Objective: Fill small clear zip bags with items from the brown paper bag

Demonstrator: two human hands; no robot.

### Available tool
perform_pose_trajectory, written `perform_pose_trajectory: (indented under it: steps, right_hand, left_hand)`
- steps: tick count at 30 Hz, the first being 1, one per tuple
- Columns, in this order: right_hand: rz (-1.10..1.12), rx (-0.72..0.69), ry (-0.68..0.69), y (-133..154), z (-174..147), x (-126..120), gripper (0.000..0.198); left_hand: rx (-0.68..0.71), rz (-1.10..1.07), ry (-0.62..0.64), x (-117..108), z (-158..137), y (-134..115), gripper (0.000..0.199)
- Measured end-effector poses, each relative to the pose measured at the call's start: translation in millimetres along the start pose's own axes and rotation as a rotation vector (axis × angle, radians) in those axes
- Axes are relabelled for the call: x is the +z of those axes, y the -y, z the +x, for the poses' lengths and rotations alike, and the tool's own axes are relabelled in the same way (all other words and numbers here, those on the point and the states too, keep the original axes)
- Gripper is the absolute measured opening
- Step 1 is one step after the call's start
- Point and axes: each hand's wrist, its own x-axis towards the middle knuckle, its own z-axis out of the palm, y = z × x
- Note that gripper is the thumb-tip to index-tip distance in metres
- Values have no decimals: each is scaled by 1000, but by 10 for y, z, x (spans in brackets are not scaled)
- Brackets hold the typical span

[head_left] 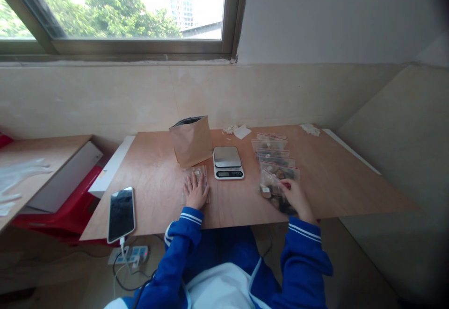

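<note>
Evidently the bagging step was in hand in the head view: the left hand (195, 191) lay flat, fingers spread, on a clear bag (194, 176) near the scale (228, 162), while the right hand (294, 196) gripped the nearest filled bag (272, 192). The next move appeared to call for a careful lift, since that bag lay near the table (351, 183) front edge; open room remained to the right.
</note>
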Motion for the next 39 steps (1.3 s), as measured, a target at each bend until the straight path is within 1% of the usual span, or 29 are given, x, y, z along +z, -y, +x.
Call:
perform_pose_trajectory:
  steps: [2, 4, 5, 7, 8, 10, 11, 12, 14, 16, 18, 20, 25, 28, 31, 34, 37, 39]
  right_hand:
    - [183, -27, 87, 214, -5, -70, 30]
    - [251, -58, 74, 532, -43, -88, 35]
    - [269, -83, 69, 717, -74, -69, 37]
    - [352, -139, 74, 1100, -151, 26, 38]
    - [405, -161, 78, 1282, -196, 99, 39]
    - [539, -179, 85, 1598, -292, 269, 39]
    - [592, -184, 122, 1725, -339, 355, 39]
    - [646, -180, 161, 1829, -385, 436, 39]
    - [752, -162, 240, 1972, -460, 567, 39]
    - [843, -155, 284, 2040, -509, 650, 40]
    - [914, -157, 309, 2060, -531, 694, 43]
    - [981, -132, 350, 2057, -538, 715, 45]
    - [1154, 24, 503, 2050, -554, 713, 46]
    - [1182, 31, 542, 2068, -569, 689, 44]
    - [1151, 9, 520, 2095, -579, 664, 42]
    - [1112, -16, 463, 2122, -589, 633, 41]
    - [1069, -67, 417, 2142, -609, 598, 39]
    - [1031, -108, 414, 2149, -624, 583, 36]
  left_hand:
    - [-7, -139, 1, -14, 37, -17, 60]
    - [24, -331, -29, -76, 43, -76, 55]
    - [68, -440, -52, -128, 28, -126, 51]
    - [217, -668, -74, -260, -41, -267, 42]
    - [290, -772, -25, -332, -92, -351, 38]
    - [364, -935, 153, -463, -206, -523, 42]
    - [389, -989, 233, -513, -260, -599, 43]
    - [392, -1039, 255, -551, -306, -661, 43]
    - [334, -1135, 189, -590, -364, -732, 42]
    - [272, -1192, 89, -597, -374, -736, 42]
    - [256, -1214, 48, -592, -354, -700, 41]
    - [265, -1224, 48, -588, -328, -662, 39]
    - [263, -1236, 29, -611, -315, -642, 44]
    - [250, -1230, 39, -638, -327, -638, 46]
    - [237, -1222, 56, -662, -335, -623, 47]
    - [230, -1202, 60, -677, -329, -613, 48]
    - [193, -1148, 72, -676, -303, -593, 51]
    - [164, -1106, 78, -664, -273, -558, 52]
